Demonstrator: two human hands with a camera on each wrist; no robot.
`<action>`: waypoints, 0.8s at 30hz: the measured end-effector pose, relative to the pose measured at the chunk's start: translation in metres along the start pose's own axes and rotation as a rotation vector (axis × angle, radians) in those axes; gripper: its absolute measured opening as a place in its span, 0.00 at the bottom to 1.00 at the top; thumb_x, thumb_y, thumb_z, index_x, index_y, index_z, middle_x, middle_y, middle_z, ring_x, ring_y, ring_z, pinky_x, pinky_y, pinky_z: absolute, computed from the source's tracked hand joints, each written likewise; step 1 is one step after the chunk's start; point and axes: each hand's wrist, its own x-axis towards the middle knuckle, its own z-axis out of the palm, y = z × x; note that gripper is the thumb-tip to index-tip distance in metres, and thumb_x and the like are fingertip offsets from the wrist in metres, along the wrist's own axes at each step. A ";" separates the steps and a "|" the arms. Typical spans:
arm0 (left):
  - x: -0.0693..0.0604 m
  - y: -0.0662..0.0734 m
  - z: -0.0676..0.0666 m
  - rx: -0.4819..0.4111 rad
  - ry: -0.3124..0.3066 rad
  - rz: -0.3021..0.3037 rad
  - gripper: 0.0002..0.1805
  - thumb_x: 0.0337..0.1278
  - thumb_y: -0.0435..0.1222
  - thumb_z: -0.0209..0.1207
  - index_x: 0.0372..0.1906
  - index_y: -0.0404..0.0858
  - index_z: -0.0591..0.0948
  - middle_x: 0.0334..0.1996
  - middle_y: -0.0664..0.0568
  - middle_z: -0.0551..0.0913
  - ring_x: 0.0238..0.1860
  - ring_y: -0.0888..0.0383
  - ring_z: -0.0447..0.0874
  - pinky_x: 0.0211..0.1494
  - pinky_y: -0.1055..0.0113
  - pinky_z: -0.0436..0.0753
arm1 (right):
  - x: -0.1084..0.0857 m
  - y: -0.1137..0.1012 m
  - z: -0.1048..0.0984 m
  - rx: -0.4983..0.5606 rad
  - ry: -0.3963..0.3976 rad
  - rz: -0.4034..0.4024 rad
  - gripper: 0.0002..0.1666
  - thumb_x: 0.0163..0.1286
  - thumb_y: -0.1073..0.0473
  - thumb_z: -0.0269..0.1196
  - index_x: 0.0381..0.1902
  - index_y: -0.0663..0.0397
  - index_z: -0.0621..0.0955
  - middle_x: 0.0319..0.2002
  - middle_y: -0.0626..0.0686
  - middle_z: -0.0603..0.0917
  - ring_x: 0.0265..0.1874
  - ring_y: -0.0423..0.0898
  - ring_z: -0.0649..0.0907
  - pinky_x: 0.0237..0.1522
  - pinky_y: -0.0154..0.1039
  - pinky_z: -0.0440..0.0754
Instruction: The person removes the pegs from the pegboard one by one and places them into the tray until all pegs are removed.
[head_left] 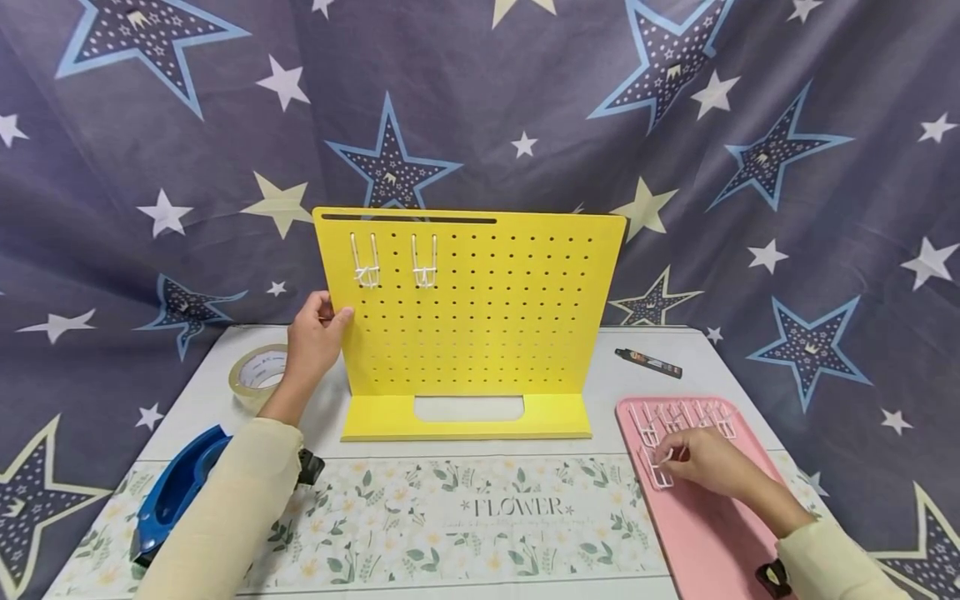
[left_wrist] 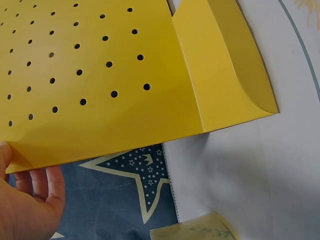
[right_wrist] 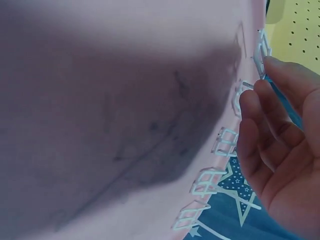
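Wire hook (head_left: 657,472) lies on the pink tray (head_left: 708,537), in the lower right of the head view — just left of the right hand (head_left: 708,461), the nearer one. Its long axis runs from upper left to lower right. The right grip is almost closed, pinching this wire. The left grip (head_left: 315,337) pinches the yellow board (head_left: 465,337), near centre, by its left edge.

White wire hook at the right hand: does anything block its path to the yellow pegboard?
Only the rim of the pink tray lies between the white wire hook and the yellow pegboard; nothing else visible stands there.
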 end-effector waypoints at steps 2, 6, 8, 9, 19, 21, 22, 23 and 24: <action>0.000 0.001 0.000 0.001 0.000 0.001 0.16 0.73 0.42 0.58 0.56 0.37 0.74 0.44 0.43 0.79 0.46 0.51 0.79 0.48 0.63 0.76 | -0.001 0.001 0.002 0.001 -0.002 0.001 0.06 0.61 0.61 0.72 0.30 0.41 0.87 0.26 0.36 0.85 0.26 0.26 0.77 0.30 0.30 0.79; 0.000 0.001 -0.001 0.005 0.000 0.010 0.16 0.74 0.42 0.58 0.56 0.37 0.74 0.44 0.43 0.79 0.45 0.51 0.79 0.47 0.64 0.75 | -0.004 0.005 0.003 -0.019 0.001 0.006 0.08 0.59 0.62 0.72 0.29 0.39 0.87 0.27 0.35 0.86 0.26 0.26 0.77 0.31 0.31 0.79; 0.000 0.001 -0.001 0.007 0.001 0.010 0.16 0.74 0.42 0.58 0.56 0.37 0.74 0.44 0.43 0.79 0.44 0.52 0.79 0.47 0.64 0.75 | -0.005 0.006 0.004 -0.029 -0.002 0.012 0.09 0.58 0.62 0.73 0.28 0.38 0.87 0.27 0.34 0.86 0.27 0.26 0.78 0.32 0.31 0.79; 0.000 0.001 -0.001 0.007 0.001 0.009 0.16 0.74 0.42 0.58 0.56 0.37 0.74 0.44 0.43 0.79 0.44 0.52 0.78 0.46 0.64 0.75 | -0.005 0.006 0.004 -0.028 -0.004 0.014 0.09 0.57 0.62 0.73 0.28 0.38 0.87 0.27 0.34 0.86 0.27 0.26 0.78 0.32 0.31 0.79; 0.000 0.001 -0.001 0.006 -0.002 -0.001 0.16 0.74 0.42 0.58 0.57 0.37 0.74 0.44 0.44 0.79 0.45 0.51 0.79 0.47 0.64 0.76 | -0.007 0.007 0.005 -0.017 -0.016 0.009 0.10 0.55 0.63 0.73 0.28 0.39 0.86 0.27 0.34 0.85 0.28 0.26 0.78 0.33 0.32 0.79; 0.000 0.001 -0.001 0.005 -0.003 -0.005 0.16 0.74 0.42 0.58 0.57 0.37 0.74 0.44 0.44 0.78 0.45 0.51 0.79 0.47 0.63 0.76 | -0.007 0.009 0.005 -0.022 -0.019 0.005 0.11 0.54 0.64 0.73 0.28 0.39 0.86 0.27 0.34 0.85 0.28 0.26 0.78 0.34 0.32 0.79; 0.000 0.001 -0.001 0.004 -0.002 -0.006 0.16 0.74 0.42 0.58 0.56 0.37 0.74 0.44 0.44 0.78 0.45 0.51 0.79 0.47 0.63 0.76 | -0.007 0.009 0.005 -0.025 -0.023 0.004 0.11 0.54 0.64 0.73 0.28 0.38 0.86 0.27 0.34 0.85 0.29 0.26 0.78 0.34 0.32 0.79; -0.001 0.001 -0.001 0.002 -0.002 -0.005 0.16 0.73 0.42 0.58 0.56 0.37 0.74 0.44 0.44 0.78 0.45 0.51 0.79 0.47 0.63 0.76 | -0.007 0.010 0.005 -0.027 -0.028 0.004 0.11 0.53 0.64 0.74 0.28 0.38 0.86 0.27 0.34 0.85 0.29 0.26 0.77 0.34 0.32 0.79; -0.001 0.002 -0.001 0.006 0.000 -0.005 0.16 0.73 0.42 0.58 0.56 0.37 0.75 0.44 0.44 0.78 0.45 0.52 0.79 0.47 0.63 0.76 | -0.007 0.010 0.004 -0.028 -0.035 0.004 0.11 0.53 0.63 0.74 0.28 0.38 0.86 0.27 0.34 0.85 0.29 0.26 0.77 0.34 0.32 0.79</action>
